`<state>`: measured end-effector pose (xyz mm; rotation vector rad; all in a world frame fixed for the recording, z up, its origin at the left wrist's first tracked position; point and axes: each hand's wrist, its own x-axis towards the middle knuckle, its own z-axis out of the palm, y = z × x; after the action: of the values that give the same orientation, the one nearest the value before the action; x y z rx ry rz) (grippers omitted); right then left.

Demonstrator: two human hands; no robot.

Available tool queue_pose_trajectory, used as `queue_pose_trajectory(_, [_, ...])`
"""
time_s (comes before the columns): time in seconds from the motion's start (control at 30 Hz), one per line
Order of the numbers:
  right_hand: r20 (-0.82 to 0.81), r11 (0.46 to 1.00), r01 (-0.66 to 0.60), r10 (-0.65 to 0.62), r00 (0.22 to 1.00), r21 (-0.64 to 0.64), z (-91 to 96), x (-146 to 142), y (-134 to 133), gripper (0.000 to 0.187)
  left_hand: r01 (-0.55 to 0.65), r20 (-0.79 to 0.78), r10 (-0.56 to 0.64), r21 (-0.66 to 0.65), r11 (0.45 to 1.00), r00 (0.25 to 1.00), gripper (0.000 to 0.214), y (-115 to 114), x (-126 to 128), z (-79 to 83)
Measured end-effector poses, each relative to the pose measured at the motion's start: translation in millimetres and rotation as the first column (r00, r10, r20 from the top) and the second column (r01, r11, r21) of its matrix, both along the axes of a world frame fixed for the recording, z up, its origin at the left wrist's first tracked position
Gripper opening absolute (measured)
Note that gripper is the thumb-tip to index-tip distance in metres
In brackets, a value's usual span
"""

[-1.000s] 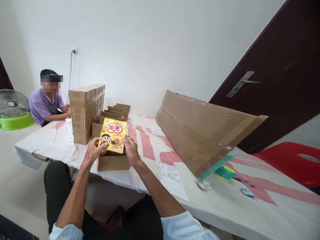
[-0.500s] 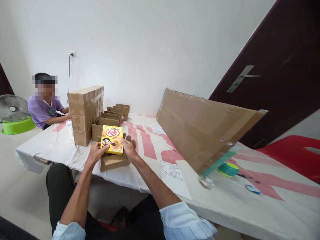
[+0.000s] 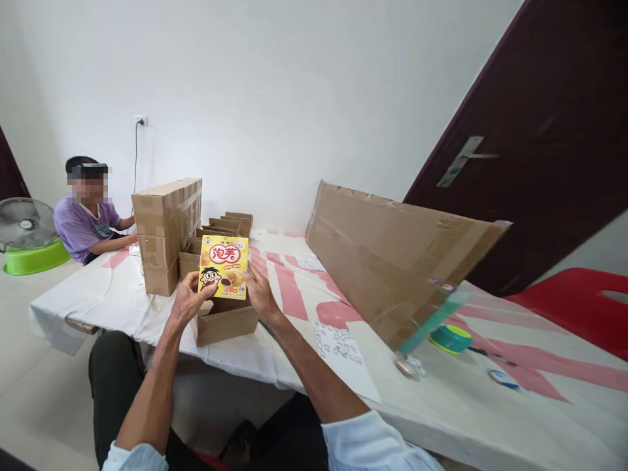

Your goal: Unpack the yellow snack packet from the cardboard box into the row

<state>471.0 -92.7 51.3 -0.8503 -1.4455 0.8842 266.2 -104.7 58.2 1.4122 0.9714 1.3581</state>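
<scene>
A yellow snack box (image 3: 224,266) with a red logo and a cartoon face stands upright over an open cardboard carton (image 3: 223,324) at the table's near edge. My left hand (image 3: 189,297) grips the box's lower left corner. My right hand (image 3: 260,292) holds its right side, fingers closed on it. The box's lower edge sits just above the carton's opening.
A stack of taped cartons (image 3: 165,232) and a row of open cartons (image 3: 226,226) stand behind. A large flat cardboard sheet (image 3: 397,258) leans at right, with a green tape roll (image 3: 450,339) by it. A person in purple (image 3: 86,219) sits at far left near a fan (image 3: 23,224).
The snack box was lowered toward the open carton half a second ago and is now raised again, held upright above it. Both hands stayed on it.
</scene>
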Motion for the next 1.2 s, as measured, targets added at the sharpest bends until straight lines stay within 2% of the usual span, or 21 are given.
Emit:
queue_pose_trajectory(0.1, [-0.08,1.0,-0.004,0.006,0.997,0.023,21.3,-3,-15,0.086,0.037,0.055,-0.039,0.046,0.998,0.998,0.07,-4,1,9.6])
queue_pose_trajectory(0.2, [-0.06,0.997,-0.021,0.025,0.998,0.069,37.2,-2,-29,0.084,0.063,0.126,-0.075,0.094,0.994,0.989,0.075,-7,3,13.8])
queue_pose_trajectory(0.27, [-0.033,0.995,-0.043,0.046,0.998,0.085,42.0,0,-35,0.08,0.08,0.149,-0.098,0.122,0.989,0.984,0.077,-9,4,15.4])
queue_pose_trajectory(0.37, [-0.016,0.994,-0.088,0.089,0.996,0.064,39.2,4,-40,0.074,0.112,0.112,-0.13,0.159,0.981,0.985,0.078,-10,6,18.1])
queue_pose_trajectory(0.43, [-0.065,0.994,-0.104,0.106,0.992,0.035,32.4,7,-41,0.071,0.102,0.003,-0.105,0.201,0.974,0.995,0.075,-10,3,17.7])
queue_pose_trajectory(0.5, [-0.151,0.996,-0.082,0.084,0.985,0.023,24.5,12,-43,0.071,0.023,-0.163,0.022,0.274,0.961,0.986,0.069,-9,-6,12.0])
queue_pose_trajectory(0.57, [-0.217,0.999,-0.032,0.037,0.975,0.025,17.8,20,-48,0.071,-0.094,-0.288,0.212,0.373,0.923,0.934,0.069,-4,-23,-0.4])
queue_pose_trajectory(0.63, [-0.253,1.0,0.014,-0.007,0.967,0.025,12.3,33,-54,0.072,-0.106,-0.357,0.266,0.409,0.907,0.896,0.084,5,-42,-18.3])
queue_pose_trajectory(0.73, [-0.288,0.994,0.106,-0.099,0.952,0.012,2.9,60,-66,0.073,-0.006,-0.441,0.136,0.285,0.959,0.887,0.123,19,-65,-48.0])
queue_pose_trajectory(0.83, [-0.289,0.963,0.268,-0.258,0.922,-0.003,-12.7,94,-78,0.069,0.05,-0.483,0.033,0.159,0.986,0.875,0.146,23,-68,-70.8])
queue_pose_trajectory(0.93, [-0.259,0.91,0.413,-0.404,0.877,-0.021,-33.8,130,-85,0.07,0.073,-0.491,-0.008,0.114,0.991,0.871,0.149,25,-53,-83.6])
queue_pose_trajectory(1.03, [-0.241,0.856,0.512,-0.512,0.824,-0.07,-55.2,158,-89,0.073,0.054,-0.442,-0.001,0.107,0.993,0.897,0.143,32,-37,-90.6])
queue_pose_trajectory(1.1, [-0.249,0.837,0.532,-0.546,0.8,-0.125,-67.5,170,-91,0.074,0.064,-0.391,-0.024,0.09,0.994,0.92,0.138,36,-35,-92.7])
queue_pose_trajectory(1.2, [-0.233,0.833,0.514,-0.552,0.801,-0.206,-83.6,179,-91,0.075,0.163,-0.337,-0.143,0.032,0.986,0.93,0.131,32,-50,-91.1])
